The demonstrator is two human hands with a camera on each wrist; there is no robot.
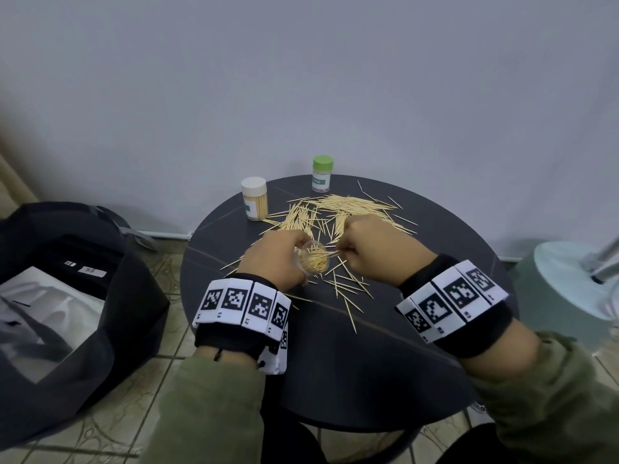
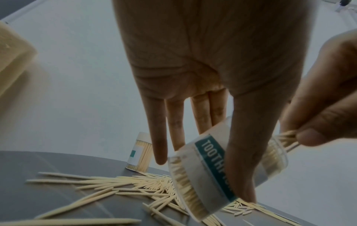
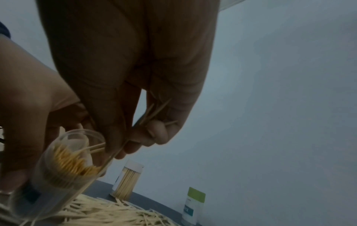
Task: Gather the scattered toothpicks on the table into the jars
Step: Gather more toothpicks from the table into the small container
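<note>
My left hand [image 1: 278, 259] grips an open clear jar [image 1: 313, 259], tilted above the round dark table [image 1: 385, 363] and nearly full of toothpicks. The jar [image 2: 222, 166] carries a teal label; my thumb lies across it. My right hand [image 1: 371, 249] pinches a small bundle of toothpicks [image 3: 154, 113] whose tips reach into the jar's mouth [image 3: 77, 154]. Many loose toothpicks [image 1: 338, 209] lie scattered across the far half of the table and in front of my hands.
A white-capped jar [image 1: 254, 202] full of toothpicks stands at the table's far left, and a green-capped jar [image 1: 322, 174] at the far edge by the wall. A dark bag [image 1: 67, 296] sits on the floor to the left, a pale round base [image 1: 569, 279] to the right.
</note>
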